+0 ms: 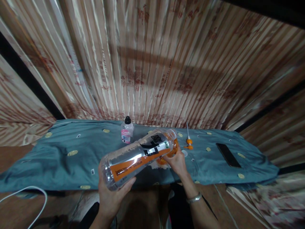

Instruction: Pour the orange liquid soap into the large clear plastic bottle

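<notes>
The left hand [111, 195] grasps the tilted clear bottle [138, 159] near its base; the right hand [178, 163] grips an orange container [175, 147]. A slack left hold could spill any contents.

Red-printed curtains [154, 66] hang behind a teal-covered bed [57, 168] above brown floor [218, 206].

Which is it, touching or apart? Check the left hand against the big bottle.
Touching: the head view shows the left hand cupped around the base end of the big bottle, thumb along its near side.
</notes>
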{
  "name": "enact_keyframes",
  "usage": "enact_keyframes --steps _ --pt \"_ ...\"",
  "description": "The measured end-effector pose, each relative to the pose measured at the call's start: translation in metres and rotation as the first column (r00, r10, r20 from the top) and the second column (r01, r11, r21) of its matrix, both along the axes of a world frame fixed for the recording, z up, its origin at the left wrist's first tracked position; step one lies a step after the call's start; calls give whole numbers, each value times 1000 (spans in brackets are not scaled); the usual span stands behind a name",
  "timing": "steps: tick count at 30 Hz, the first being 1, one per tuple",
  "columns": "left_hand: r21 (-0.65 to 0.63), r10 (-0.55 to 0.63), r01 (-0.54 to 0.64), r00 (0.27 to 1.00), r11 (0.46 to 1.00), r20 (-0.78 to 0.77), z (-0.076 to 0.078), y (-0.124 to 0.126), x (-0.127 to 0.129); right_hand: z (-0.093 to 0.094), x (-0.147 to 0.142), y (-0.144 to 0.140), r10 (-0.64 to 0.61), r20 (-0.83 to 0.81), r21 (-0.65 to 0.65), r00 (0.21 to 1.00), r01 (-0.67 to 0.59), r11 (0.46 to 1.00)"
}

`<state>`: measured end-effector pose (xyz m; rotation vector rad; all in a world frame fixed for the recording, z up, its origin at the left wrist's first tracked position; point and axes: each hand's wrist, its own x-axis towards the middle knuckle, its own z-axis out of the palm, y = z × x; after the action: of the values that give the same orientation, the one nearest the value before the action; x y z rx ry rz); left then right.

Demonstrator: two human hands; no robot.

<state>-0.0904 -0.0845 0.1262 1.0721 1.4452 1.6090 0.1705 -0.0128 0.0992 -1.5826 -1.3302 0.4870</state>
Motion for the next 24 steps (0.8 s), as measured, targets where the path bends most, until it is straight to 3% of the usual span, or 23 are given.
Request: enact_keyframes --steps 8,13,18,24 --pt "-12 -44 44 999 999 -27 -12 6 -13 -4 0 0 6 3 8 1000 -6 1000" --pt "-5 -33 33 999 999 -38 -4 3 -5 -2 0 -1 18 -17 -13 1000 -18 1000" --pt "24 69 -69 998 997 5 6 -4 9 -3 -2 -1 3 -30 2 1000 -3 1000" --pt "36 72 -71 997 997 -19 2 -4 8 -7 -1 -1 5 -20 6 1000 -5 1000"
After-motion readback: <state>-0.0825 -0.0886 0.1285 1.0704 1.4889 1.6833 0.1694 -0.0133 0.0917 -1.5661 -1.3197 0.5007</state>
